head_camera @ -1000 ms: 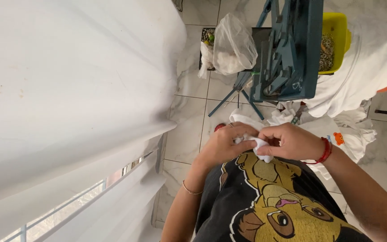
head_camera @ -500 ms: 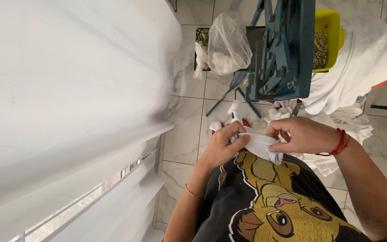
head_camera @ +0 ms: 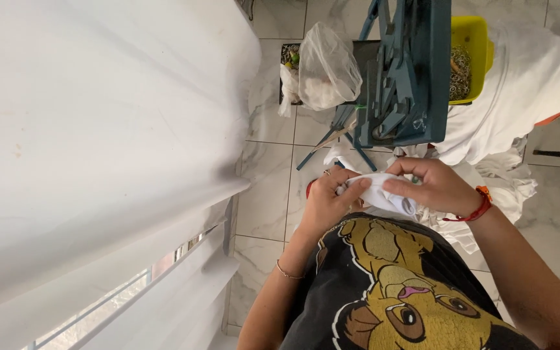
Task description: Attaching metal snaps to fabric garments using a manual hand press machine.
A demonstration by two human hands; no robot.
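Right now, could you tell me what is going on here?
A person in a black shirt with a cartoon lion print holds a small piece of white cloth between both hands. The left hand pinches one end and the right hand, with a red wristband, grips the other. Beyond the hands lie a pile of white fabric, a blue metal frame, a yellow tub and a clear plastic bag on the tiled floor.

A single head-worn view, close above the chest, looking steeply down, seemingly rolled sideways, toward the tiled floor (head_camera: 270,194).
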